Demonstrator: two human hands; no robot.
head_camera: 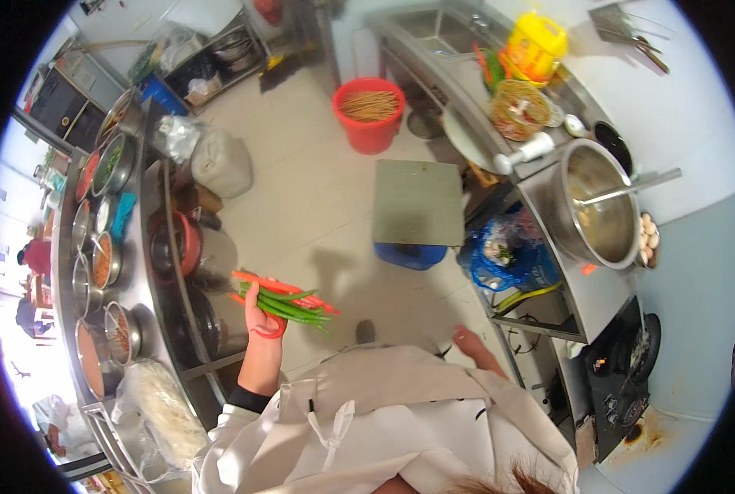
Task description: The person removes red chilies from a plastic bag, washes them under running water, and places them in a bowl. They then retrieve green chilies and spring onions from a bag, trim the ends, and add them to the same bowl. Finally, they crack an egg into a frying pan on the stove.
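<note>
Out to the left of my body, my left hand grips a bunch of long chili peppers, the green peppers lying among the red peppers. Their tips point to the right over the tiled floor. My right hand hangs low at my right side near the counter, away from the peppers; its fingers are partly hidden and blurred, and no object shows in it. A beige apron covers my front.
Steel bowls of food line the left counter. Ahead stand a red bucket of sticks and a square board over a blue container. On the right are a large steel pot, a stove, a sink and a blue plastic bag.
</note>
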